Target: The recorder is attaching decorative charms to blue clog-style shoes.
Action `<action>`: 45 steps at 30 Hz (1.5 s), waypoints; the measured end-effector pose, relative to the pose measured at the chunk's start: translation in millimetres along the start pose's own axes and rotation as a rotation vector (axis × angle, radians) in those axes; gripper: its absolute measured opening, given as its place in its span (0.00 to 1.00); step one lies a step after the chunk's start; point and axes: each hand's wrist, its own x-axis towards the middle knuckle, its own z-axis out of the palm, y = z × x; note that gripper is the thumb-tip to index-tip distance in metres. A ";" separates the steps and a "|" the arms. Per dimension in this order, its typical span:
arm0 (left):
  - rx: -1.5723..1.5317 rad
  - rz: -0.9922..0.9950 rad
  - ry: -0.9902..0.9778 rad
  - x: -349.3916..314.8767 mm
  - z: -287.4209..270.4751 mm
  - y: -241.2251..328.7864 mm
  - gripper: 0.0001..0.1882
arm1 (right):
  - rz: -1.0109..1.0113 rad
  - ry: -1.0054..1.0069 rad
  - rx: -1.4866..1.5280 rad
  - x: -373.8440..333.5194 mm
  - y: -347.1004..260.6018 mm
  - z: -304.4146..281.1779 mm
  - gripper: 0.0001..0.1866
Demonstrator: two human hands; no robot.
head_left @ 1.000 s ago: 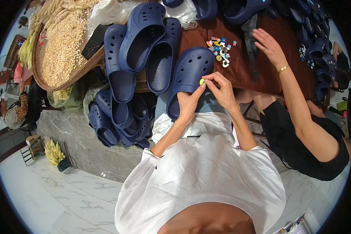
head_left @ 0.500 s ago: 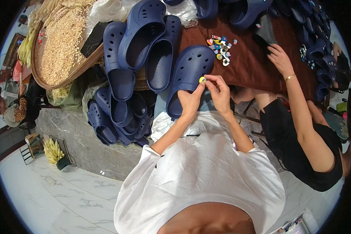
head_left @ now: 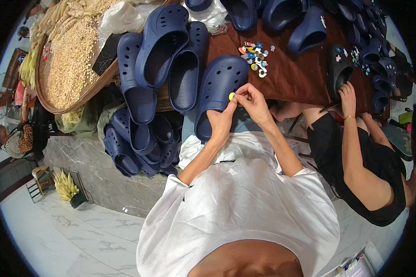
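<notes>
While the left hand point(head_left: 222, 121) grips the clog point(head_left: 219, 94), right fingers point(head_left: 243, 93) pinch.

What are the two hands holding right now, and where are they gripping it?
The left hand grips the navy clog at its side edge. The right hand pinches a small yellow charm between its fingers, against the clog's upper.

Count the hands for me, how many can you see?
3. The left hand and right hand meet at a yellow charm on a blue clog; a co-worker's hand rests on a black clog. Their other hand may be hidden.
</notes>
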 end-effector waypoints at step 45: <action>-0.509 -0.412 -0.215 27.6 -17.8 7.4 0.13 | -0.247 0.144 -0.274 15.9 -26.0 -6.9 0.11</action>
